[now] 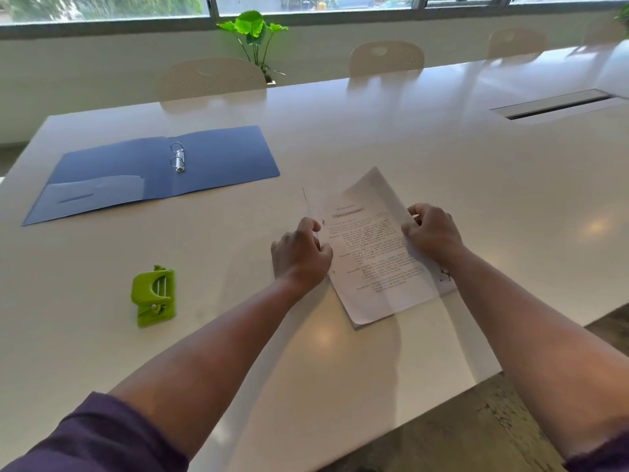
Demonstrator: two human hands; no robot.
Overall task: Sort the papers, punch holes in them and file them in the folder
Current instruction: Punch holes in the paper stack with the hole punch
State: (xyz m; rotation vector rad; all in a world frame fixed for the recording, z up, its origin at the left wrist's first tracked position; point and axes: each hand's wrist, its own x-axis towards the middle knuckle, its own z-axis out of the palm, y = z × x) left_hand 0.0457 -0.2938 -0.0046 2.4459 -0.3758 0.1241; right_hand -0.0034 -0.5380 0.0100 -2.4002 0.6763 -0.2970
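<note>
A stack of printed white papers (372, 253) lies at the middle of the white table (442, 148), tilted, with its sheets slightly fanned. My left hand (301, 252) grips the stack's left edge. My right hand (432, 233) grips its right edge. A blue ring folder (136, 172) lies open flat at the far left, its two metal rings (177, 157) standing up at the spine. A green hole punch (155, 296) sits on the table to the left of my left forearm, apart from the papers.
Pale chairs (211, 76) stand along the table's far side, with a green plant (255, 32) by the window. A cable slot (554, 103) is set in the table at the far right. The table's near corner (490, 373) drops to the floor at right.
</note>
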